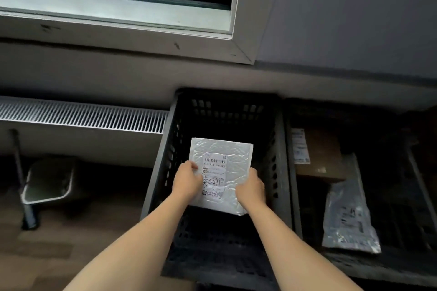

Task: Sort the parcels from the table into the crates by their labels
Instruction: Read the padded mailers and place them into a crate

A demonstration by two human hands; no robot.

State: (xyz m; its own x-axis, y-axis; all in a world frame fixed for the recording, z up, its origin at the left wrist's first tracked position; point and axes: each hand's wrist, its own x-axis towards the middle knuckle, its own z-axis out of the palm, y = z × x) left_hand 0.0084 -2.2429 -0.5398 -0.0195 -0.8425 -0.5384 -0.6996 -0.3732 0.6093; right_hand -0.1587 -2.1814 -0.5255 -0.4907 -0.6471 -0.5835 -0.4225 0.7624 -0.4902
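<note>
A white padded parcel (233,149) with a barcode label and handwriting hangs inside the black slatted crate (281,139) in the middle of the view. My left hand (185,181) grips its left edge, thumb on the label side. On the parcel's right lower edge my right hand (251,188) holds on. Under the parcel the crate's floor is dark and shows nothing else. A second black crate (289,172) to the right holds a brown cardboard box (324,153) with a white label and a grey plastic mailer bag (350,217).
A white radiator grille (82,116) runs along the wall to the left, under a window sill (123,38). A metal dustpan (48,181) with a dark handle stands on the wooden floor at the left. The crates touch side by side against the wall.
</note>
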